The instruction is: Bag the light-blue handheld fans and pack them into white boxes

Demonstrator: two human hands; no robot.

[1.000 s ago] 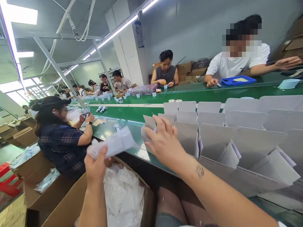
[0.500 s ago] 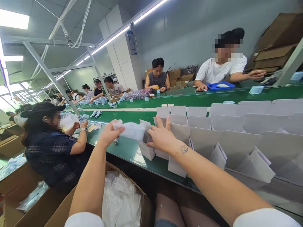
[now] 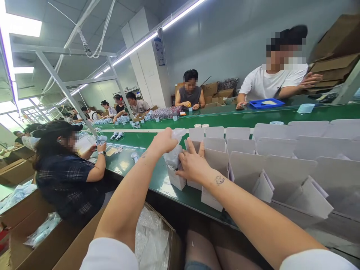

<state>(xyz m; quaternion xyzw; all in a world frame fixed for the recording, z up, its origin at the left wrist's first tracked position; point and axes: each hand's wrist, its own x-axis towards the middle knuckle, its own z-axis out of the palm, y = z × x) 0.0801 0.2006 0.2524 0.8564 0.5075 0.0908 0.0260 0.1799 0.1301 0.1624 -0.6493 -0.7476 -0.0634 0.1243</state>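
Note:
My left hand (image 3: 165, 141) is closed on the gathered top of a clear bubble-wrap bag (image 3: 173, 156). The bag hangs upright, its lower end inside the mouth of a small white box (image 3: 176, 180) at the near left end of the rows. What is inside the bag cannot be made out. Resting against that box and its neighbour, my right hand (image 3: 194, 160) has its fingers spread, with the thumb near the bag. Several more open white boxes (image 3: 246, 167) stand in rows to its right, flaps raised.
Below the green bench (image 3: 157, 184) sits a carton (image 3: 172, 240) of bubble-wrap bags. At left a co-worker (image 3: 69, 168) handles white-and-grey parts. Across the conveyor (image 3: 222, 119) sit other people, one near a blue tray (image 3: 266, 103). A white part (image 3: 135, 156) lies left of my left arm.
My left hand has moved right and up, tipping the bag from sideways to upright with its lower end in the box. My right hand stays at the boxes.

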